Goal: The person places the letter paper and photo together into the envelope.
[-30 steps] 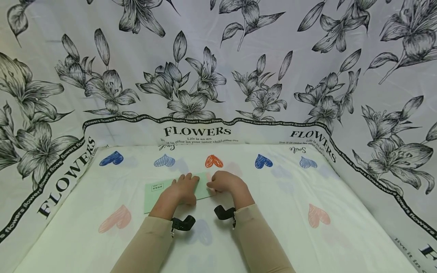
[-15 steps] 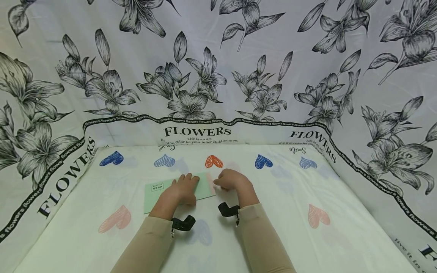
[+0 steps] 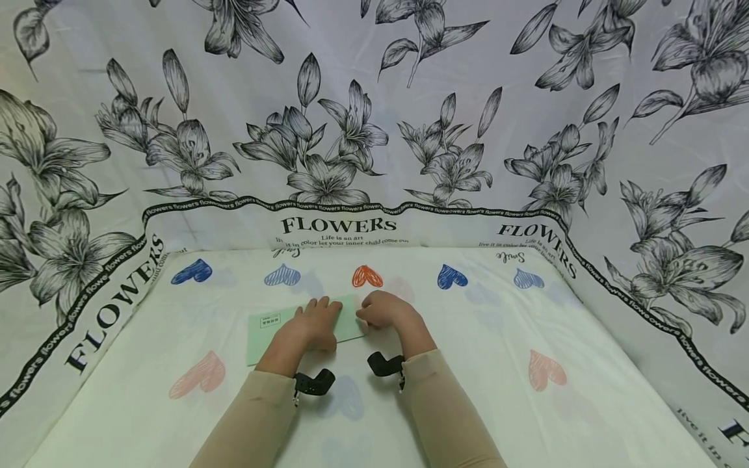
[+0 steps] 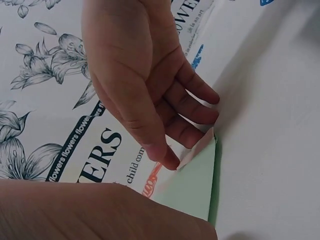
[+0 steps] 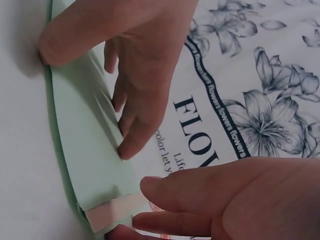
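A flat pale green paper envelope [image 3: 260,341] lies on the white cloth, with a small printed label [image 3: 270,321] near its left end. Across its right end runs a pinkish strip [image 5: 112,211], partly lifted at a corner in the left wrist view. My left hand [image 3: 307,328] presses the envelope down, thumb on the near edge and fingers spread toward the far edge. At the strip's end is my right hand [image 3: 387,312], fingers loosely bent. Its index fingertip touches the strip's corner; a gap shows between thumb and index in the right wrist view.
The white cloth [image 3: 468,396] carries printed hearts, among them a red heart [image 3: 367,276] beyond the envelope. Behind stands a flower-printed curtain [image 3: 445,156] that wraps both sides. Each wrist carries a black camera mount [image 3: 316,382].
Half a second ago my right hand stood farther right, off the envelope's end. It has moved back left onto the strip. The left hand and the envelope have stayed in place.
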The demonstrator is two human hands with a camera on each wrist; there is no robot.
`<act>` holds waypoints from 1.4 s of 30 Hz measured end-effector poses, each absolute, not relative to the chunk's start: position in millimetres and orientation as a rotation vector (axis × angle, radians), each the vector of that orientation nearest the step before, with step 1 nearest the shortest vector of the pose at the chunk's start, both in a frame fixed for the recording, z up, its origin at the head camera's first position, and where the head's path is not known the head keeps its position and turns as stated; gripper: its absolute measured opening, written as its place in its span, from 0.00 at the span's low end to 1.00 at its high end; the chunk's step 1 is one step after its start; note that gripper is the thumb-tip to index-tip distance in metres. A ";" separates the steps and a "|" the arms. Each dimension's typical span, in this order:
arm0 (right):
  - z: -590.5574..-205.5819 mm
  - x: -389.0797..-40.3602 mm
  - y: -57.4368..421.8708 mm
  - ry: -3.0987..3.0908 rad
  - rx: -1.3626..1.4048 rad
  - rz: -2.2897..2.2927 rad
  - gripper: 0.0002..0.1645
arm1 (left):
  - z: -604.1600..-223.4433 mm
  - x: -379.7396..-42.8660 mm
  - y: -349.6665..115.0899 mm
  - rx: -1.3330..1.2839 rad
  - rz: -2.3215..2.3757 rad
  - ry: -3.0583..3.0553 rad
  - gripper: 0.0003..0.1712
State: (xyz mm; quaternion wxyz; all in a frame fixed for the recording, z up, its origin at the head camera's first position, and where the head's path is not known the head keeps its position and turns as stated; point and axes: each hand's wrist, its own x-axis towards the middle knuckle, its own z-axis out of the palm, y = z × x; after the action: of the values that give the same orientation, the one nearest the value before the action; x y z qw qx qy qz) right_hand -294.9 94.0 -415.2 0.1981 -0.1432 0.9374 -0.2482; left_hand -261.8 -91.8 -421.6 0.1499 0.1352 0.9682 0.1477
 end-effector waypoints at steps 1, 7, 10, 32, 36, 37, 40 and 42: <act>-416.5 -295.7 94.7 2.620 -0.398 -0.707 0.16 | -421.7 -262.1 -91.6 0.391 0.421 2.784 0.49; -419.5 -298.1 94.5 2.598 -0.375 -0.813 0.19 | -421.8 -262.5 -91.9 0.410 0.411 2.800 0.49; -419.9 -297.7 92.3 2.584 -0.334 -0.890 0.18 | -420.9 -262.2 -92.0 0.412 0.419 2.804 0.49; -424.6 -297.6 94.6 2.676 -0.218 -0.983 0.08 | -420.5 -265.4 -94.5 0.466 0.469 2.831 0.50; -422.4 -295.0 93.1 2.697 -0.172 -0.967 0.12 | -421.0 -266.0 -95.2 0.478 0.494 2.844 0.51; -422.0 -294.5 92.8 2.705 -0.162 -0.965 0.11 | -421.2 -266.3 -95.2 0.485 0.498 2.849 0.51; -421.0 -294.0 92.9 2.729 -0.140 -0.947 0.09 | -421.6 -268.0 -94.7 0.515 0.512 2.867 0.52; -420.8 -295.0 93.8 2.745 -0.127 -0.933 0.07 | -420.4 -268.8 -94.2 0.532 0.524 2.877 0.52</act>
State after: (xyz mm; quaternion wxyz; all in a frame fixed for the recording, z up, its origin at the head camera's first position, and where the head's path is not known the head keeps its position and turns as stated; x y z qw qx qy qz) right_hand -295.0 93.8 -420.8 0.1197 -0.0435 0.9391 -0.3193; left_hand -268.8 -94.2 -420.4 0.0844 0.1783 0.9645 0.1757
